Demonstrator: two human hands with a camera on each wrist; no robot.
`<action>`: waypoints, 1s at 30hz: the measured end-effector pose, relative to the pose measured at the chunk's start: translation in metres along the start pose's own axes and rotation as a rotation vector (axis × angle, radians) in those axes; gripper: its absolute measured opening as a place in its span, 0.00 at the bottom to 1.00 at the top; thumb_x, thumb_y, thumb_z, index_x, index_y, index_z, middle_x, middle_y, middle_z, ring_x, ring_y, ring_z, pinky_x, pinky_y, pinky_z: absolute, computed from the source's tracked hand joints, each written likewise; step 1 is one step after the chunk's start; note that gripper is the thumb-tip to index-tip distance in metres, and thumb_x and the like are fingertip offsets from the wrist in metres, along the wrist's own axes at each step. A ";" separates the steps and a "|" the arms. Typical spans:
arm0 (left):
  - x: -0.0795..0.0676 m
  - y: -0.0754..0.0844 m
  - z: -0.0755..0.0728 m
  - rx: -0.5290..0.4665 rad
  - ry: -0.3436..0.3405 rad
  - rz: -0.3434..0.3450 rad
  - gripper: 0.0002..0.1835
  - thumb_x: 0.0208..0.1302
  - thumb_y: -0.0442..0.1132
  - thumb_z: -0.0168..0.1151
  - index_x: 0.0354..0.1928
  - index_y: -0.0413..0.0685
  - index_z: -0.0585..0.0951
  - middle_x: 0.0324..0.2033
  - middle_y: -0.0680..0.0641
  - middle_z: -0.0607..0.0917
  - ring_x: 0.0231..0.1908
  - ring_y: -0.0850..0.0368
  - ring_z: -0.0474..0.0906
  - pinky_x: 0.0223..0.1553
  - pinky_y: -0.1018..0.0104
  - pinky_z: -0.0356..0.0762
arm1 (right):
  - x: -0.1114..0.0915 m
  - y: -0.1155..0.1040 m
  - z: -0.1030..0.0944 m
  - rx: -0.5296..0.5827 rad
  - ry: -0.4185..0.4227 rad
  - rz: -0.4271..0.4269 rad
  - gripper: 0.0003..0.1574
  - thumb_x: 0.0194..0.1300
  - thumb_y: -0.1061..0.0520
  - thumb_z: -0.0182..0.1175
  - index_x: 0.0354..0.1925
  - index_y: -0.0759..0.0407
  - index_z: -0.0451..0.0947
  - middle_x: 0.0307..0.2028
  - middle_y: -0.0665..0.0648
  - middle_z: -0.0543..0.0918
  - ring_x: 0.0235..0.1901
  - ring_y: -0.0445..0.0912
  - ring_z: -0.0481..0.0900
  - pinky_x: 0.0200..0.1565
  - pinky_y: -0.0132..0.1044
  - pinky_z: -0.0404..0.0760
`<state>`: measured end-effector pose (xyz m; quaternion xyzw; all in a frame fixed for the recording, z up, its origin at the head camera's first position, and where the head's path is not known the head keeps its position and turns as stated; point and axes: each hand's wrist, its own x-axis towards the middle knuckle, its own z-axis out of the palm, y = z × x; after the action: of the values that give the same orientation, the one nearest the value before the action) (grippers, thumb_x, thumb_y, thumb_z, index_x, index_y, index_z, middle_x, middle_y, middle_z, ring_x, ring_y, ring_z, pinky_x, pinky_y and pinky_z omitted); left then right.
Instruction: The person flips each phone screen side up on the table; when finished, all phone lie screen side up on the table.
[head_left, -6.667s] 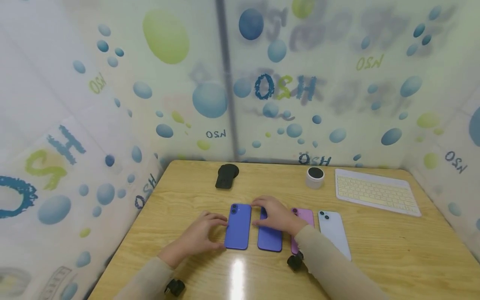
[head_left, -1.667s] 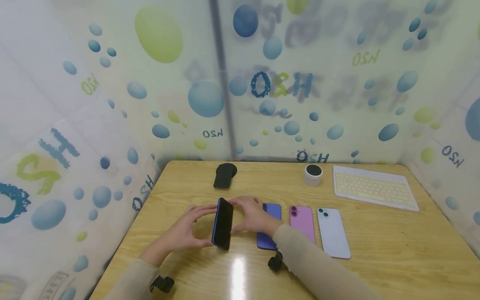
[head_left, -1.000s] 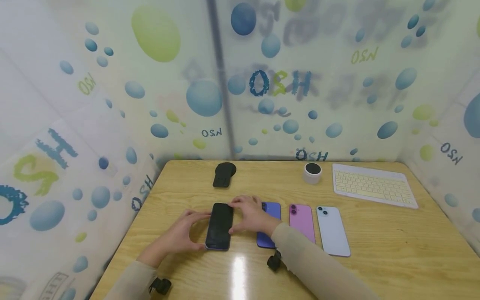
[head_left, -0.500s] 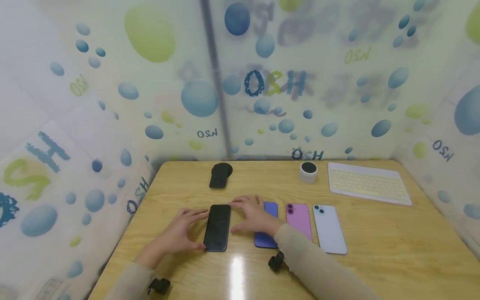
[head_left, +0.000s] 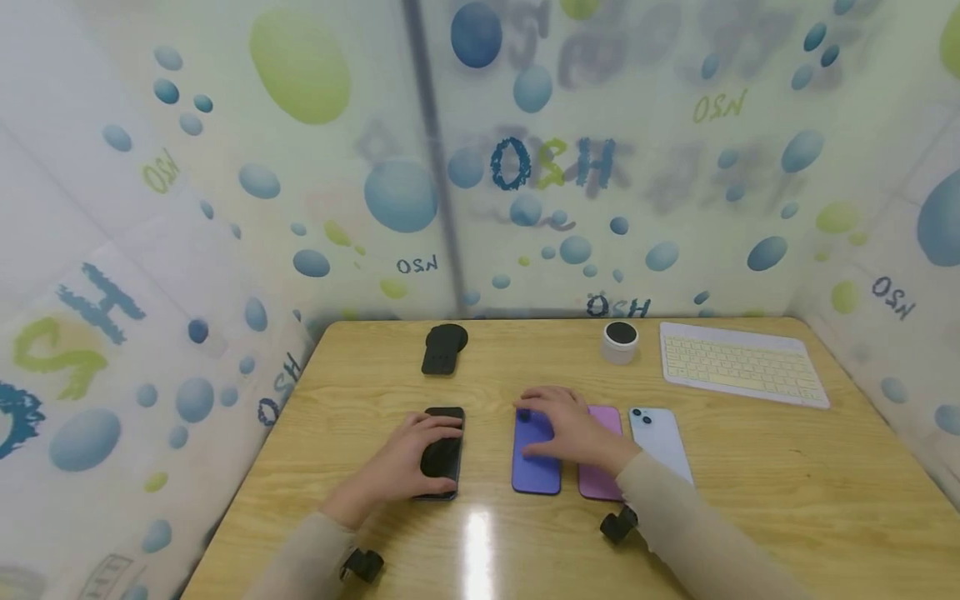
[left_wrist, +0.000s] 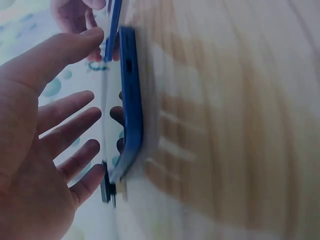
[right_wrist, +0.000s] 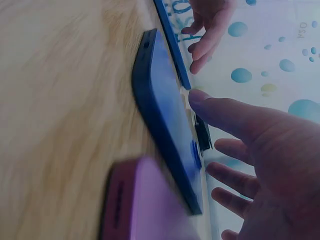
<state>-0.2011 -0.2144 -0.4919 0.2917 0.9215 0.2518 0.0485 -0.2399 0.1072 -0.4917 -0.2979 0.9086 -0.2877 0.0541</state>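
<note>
Blk phone scrn (head_left: 444,460): smooth, glossy. Blue phone back (head_left: 536,477): smooth. Tbl (head_left: 817,500): wood-grain, sl. glossy. Sleeve (head_left: 697,533): matt cloth.

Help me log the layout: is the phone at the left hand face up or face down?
Face up: in the head view the phone shows its black screen side, unlike the pink phone, which shows its coloured back.

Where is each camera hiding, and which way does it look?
Head: worn on the head, it faces forward and down at the table; the left hand, right hand and sleeves show.
Left wrist: it looks past the big, near left hand at the edge of the dark-screened phone; the right hand peeks in on top.
Right wrist: it looks past the right hand at the blue phone and pink phone; the left hand is on top.
Shared: both wrist views show both hands.
</note>
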 end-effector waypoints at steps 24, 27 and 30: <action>0.049 0.041 0.028 0.080 -0.069 0.070 0.42 0.50 0.60 0.80 0.68 0.54 0.79 0.69 0.56 0.77 0.66 0.52 0.67 0.67 0.44 0.65 | -0.034 0.038 -0.020 -0.014 -0.023 0.041 0.52 0.53 0.40 0.80 0.71 0.55 0.74 0.72 0.60 0.73 0.75 0.61 0.62 0.71 0.71 0.50; 0.054 0.044 0.030 0.079 -0.076 0.067 0.42 0.50 0.60 0.80 0.68 0.55 0.79 0.69 0.56 0.78 0.65 0.53 0.67 0.67 0.45 0.65 | -0.034 0.039 -0.021 -0.009 -0.024 0.042 0.53 0.52 0.39 0.80 0.71 0.55 0.74 0.72 0.61 0.72 0.75 0.62 0.62 0.71 0.71 0.50; 0.057 0.046 0.033 0.086 -0.085 0.064 0.43 0.50 0.61 0.80 0.67 0.55 0.80 0.68 0.57 0.78 0.64 0.54 0.67 0.66 0.46 0.65 | -0.034 0.040 -0.021 -0.004 -0.023 0.039 0.54 0.51 0.39 0.80 0.71 0.56 0.74 0.72 0.62 0.72 0.75 0.63 0.62 0.71 0.71 0.50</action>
<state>-0.2170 -0.1354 -0.4940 0.3334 0.9187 0.2010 0.0668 -0.2380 0.1633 -0.4994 -0.2834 0.9142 -0.2812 0.0695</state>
